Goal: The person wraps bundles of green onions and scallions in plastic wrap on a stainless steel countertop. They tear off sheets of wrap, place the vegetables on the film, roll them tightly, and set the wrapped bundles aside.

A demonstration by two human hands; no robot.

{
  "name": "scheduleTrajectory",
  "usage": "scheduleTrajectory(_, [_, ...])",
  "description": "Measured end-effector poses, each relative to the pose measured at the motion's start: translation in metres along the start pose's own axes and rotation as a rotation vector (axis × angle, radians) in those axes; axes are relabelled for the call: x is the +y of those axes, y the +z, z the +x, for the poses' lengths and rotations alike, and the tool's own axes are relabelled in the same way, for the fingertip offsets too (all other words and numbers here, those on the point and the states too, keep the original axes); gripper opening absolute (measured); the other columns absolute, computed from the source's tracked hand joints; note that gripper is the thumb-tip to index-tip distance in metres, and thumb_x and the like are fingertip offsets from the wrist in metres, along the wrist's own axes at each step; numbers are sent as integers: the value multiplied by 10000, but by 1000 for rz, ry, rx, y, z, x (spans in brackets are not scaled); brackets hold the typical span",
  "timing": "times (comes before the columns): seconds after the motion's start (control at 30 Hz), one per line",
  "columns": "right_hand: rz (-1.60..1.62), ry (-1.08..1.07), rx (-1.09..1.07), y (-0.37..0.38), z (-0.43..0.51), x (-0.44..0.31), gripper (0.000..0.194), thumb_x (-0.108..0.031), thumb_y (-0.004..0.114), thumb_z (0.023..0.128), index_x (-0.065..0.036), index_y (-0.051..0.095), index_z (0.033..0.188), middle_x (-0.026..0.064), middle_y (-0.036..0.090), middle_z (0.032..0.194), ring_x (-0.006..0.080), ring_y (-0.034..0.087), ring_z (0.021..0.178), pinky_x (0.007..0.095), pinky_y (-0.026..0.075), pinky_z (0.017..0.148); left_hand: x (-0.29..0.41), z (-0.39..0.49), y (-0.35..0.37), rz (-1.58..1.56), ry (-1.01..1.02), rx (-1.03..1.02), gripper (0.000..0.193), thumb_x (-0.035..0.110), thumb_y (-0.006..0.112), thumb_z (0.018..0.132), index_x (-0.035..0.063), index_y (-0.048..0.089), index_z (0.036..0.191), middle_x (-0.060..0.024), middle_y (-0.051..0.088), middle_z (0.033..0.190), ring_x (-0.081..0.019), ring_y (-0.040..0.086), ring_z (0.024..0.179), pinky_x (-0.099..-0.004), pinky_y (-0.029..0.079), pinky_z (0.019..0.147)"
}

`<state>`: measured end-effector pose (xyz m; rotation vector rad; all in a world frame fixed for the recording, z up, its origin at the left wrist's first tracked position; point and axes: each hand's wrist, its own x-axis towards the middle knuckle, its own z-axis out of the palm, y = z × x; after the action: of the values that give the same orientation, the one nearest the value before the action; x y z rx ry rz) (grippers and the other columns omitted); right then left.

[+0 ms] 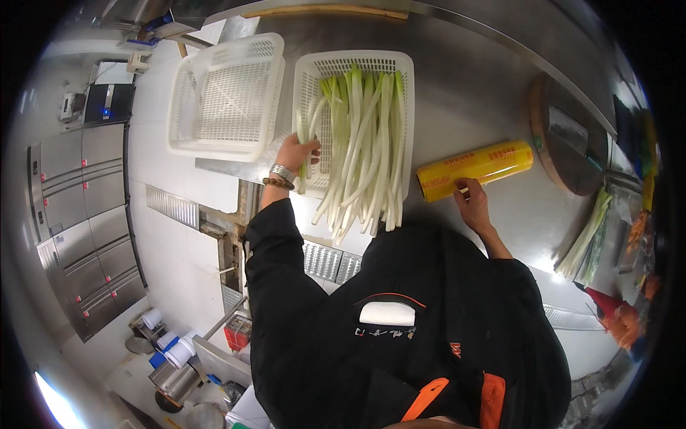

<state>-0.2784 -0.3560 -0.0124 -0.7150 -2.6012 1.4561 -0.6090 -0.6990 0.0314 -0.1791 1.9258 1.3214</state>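
Note:
My left hand (298, 154) grips one or two pale green onion stalks (301, 126) at the left side of a white perforated plastic basket (407, 110). Inside that basket lies a bundle of long green onions (364, 145), green ends towards the far side, white ends hanging over the near rim. My right hand (472, 206) has its fingers curled at the near side of a yellow-wrapped roll of cling film (474, 167). The fingertips seem to touch the roll; whether they pinch anything is hidden.
A second white basket (230, 102) stands left of the first, over the steel table's edge. At the right are a round chopping board (552, 155) with a cleaver (568, 128) and more green onions (587, 236). Another person (616, 322) is at the far right.

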Motion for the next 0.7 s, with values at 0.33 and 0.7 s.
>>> scheduleTrajectory(0.33, [3,41,2,2,-16,-1,241,-49,664,891,19,632,1119,166,671,1033,268,677,785,341,553,673,1,-9,37,340,68,-18,311,254,785,844,-7,671,971,-46,671,778,-121,598,630,-275,485,558])
scheduleTrajectory(0.7, [23,33,-62,4,-22,-9,227,-102,636,917,33,644,1098,205,660,1024,340,670,821,388,551,705,-11,-21,1,391,102,54,287,230,748,891,-2,679,1045,-57,694,816,-115,626,653,-271,531,534])
